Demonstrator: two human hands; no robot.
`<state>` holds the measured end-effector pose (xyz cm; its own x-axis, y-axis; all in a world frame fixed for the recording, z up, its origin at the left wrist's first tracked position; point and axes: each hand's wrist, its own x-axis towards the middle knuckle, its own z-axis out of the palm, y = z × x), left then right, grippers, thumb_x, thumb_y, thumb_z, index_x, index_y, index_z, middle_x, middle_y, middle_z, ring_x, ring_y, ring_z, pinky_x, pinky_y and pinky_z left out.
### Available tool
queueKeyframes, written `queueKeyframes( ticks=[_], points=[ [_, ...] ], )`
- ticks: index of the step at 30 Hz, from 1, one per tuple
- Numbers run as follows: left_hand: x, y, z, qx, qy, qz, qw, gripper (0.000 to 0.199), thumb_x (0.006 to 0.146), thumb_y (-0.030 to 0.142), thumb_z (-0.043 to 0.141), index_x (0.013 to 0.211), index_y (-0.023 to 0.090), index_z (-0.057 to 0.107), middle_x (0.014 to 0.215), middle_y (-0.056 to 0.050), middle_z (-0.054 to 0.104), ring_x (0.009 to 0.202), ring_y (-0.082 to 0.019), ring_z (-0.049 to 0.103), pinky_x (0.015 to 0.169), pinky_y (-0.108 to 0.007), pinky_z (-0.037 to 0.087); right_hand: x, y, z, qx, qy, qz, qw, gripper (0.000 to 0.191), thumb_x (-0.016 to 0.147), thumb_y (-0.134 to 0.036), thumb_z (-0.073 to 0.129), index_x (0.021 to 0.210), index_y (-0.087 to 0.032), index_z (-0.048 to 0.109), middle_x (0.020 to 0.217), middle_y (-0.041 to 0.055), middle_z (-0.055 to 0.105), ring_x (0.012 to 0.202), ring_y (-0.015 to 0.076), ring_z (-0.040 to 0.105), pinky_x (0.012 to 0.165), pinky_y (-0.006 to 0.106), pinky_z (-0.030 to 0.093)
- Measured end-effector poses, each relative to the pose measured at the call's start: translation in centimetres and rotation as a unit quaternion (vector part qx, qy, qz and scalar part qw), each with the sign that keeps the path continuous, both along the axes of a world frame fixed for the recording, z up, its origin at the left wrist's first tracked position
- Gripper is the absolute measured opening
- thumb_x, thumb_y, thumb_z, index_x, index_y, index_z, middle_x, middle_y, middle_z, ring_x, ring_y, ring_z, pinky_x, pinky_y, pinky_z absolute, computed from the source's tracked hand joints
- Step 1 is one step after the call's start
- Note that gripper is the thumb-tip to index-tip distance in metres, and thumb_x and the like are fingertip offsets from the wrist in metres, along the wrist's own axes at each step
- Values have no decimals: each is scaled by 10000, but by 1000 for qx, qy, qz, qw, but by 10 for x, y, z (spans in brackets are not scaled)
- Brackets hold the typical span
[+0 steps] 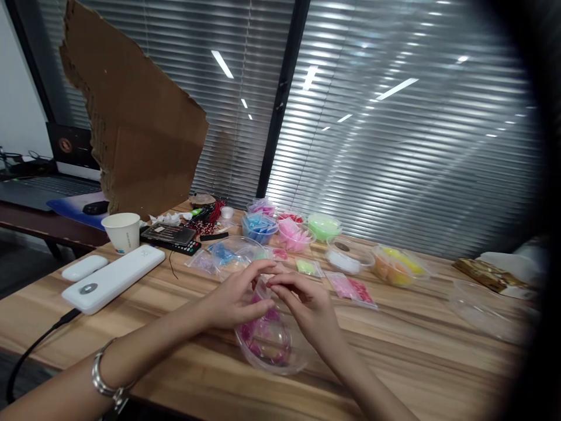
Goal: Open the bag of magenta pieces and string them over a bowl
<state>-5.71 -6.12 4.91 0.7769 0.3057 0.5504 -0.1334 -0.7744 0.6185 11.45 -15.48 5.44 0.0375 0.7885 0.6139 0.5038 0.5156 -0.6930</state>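
Observation:
Above a clear plastic bowl [287, 369], my left hand [236, 297] and my right hand [310, 301] come together, fingertips nearly touching. Between them is a small clear plastic bag [262, 289], its top edge partly hidden by my fingers. Thumb and fingers of my left hand are closed on its left side. My right hand pinches near its upper right. Magenta translucent pieces [249, 336] show beneath my hands in the bowl; whether some are still inside the bag I cannot tell.
Behind my hands stand tubs of blue packets [259, 228], pink packets [294, 235] and green pieces [324, 227]. Small bags [350, 287] lie nearby. At left are a paper cup [121, 233], a white power bank [114, 279] and a cardboard sheet [144, 117]. A clear lid [482, 310] lies right.

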Motion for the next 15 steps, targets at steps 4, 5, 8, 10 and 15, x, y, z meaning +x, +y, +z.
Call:
queueKeyframes(
  ticks=[4,5,8,10,15],
  points=[
    [1,2,-3,3,1,2,1000,593,862,306,597,1375,222,312,1352,-131,485,1248,-258,488,1036,-410,428,-1,0,2,8,-7,-5,1000,133,865,-198,607,933,-250,708,937,21,726,879,178,670,818,317,529],
    [1,3,-4,2,-1,2,1000,598,860,309,600,1377,225,311,1354,-131,483,1249,-262,487,1034,-415,429,-1,0,2,9,-10,-8,1000,137,865,-196,604,938,-248,708,942,25,726,881,180,669,818,321,529],
    [2,4,-5,9,-4,8,1000,609,850,315,611,1379,222,324,1343,-134,492,1233,-272,497,1022,-424,436,-1,-1,4,4,-13,-12,1000,131,865,-205,600,937,-238,704,935,34,724,870,187,671,808,329,531],
    [2,4,-4,18,-3,13,1000,606,849,317,612,1376,215,331,1328,-132,503,1212,-269,509,1010,-413,444,-2,-1,4,-2,-13,-10,1000,125,863,-210,604,937,-235,702,933,34,721,872,186,670,809,326,528],
    [3,4,-3,25,-4,15,1000,579,851,331,611,1354,216,349,1324,-126,502,1205,-264,508,989,-386,453,-1,-1,3,-11,-5,0,1000,135,859,-211,611,958,-236,699,966,40,714,911,192,663,817,327,527]
  ],
)
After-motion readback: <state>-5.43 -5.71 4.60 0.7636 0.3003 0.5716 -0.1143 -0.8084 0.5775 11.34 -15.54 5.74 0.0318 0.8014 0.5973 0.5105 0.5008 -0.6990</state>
